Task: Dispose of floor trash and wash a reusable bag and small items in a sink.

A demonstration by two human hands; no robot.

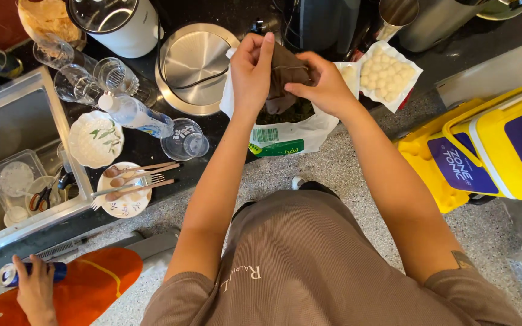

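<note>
Over the dark tabletop (225, 130): your 2 hands meet above a white plastic bag (285, 136) that lies open at the tabletop's near edge.
Left hand (250, 69): your grip is closed on the left side of a dark brown cloth (285, 72), fingers pointing up and away from you.
Right hand (324, 84): your grip pinches the same cloth from the right, thumb and fingers closed on its fold.
Brown cloth: it hangs bunched between both hands, its lower end just above the dark contents of the bag.
Beside the right hand: a white packet of pale round balls (385, 72) lies flat, just right of the bag.
Beside the left hand: a round steel lid (194, 66) rests flat on the tabletop, with a white appliance (125, 27) behind it.
Further left: a clear plastic bottle (137, 115) lies on its side near an upturned glass (185, 139), and 2 small plates sit there, 1 patterned plate (95, 139) and 1 plate with cutlery (125, 190).
Far left: a steel sink (16, 130) holds a clear tub (19, 181).
On the floor: a yellow crate (490, 145) stands to your right.
Bottom left: another person's hand (34, 287) holds a blue roll (28, 273) over an orange mat (92, 281).
</note>
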